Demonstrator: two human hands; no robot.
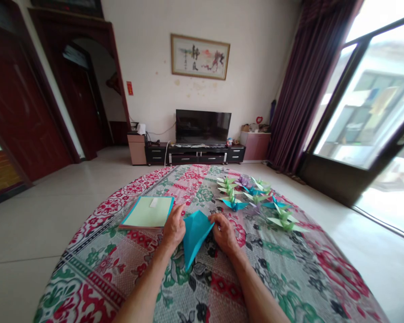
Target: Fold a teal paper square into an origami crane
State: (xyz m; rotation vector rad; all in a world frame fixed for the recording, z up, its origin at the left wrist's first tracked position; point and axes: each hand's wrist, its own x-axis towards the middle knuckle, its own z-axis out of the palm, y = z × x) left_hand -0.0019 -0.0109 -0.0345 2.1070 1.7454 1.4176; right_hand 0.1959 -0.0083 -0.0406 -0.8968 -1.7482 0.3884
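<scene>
A partly folded sheet of blue origami paper (195, 231) is held between my two hands, with one point hanging down toward me. My left hand (175, 228) grips its left edge, the fingers bent and partly hidden behind the paper. On the other side, my right hand (224, 231) pinches the right corner between thumb and fingers. Close to my left hand lies a stack of coloured paper (144, 213), pale green on top with a blue edge showing beneath. Beyond my right hand stand several folded paper cranes (234, 204) in green, blue and purple.
The round table carries a patterned cloth (121, 264). Past its far edge, a television (204, 127) stands on a low black cabinet (188, 157) against the wall. A dark curtain (299, 89) hangs beside a glass door (363, 112) at the right.
</scene>
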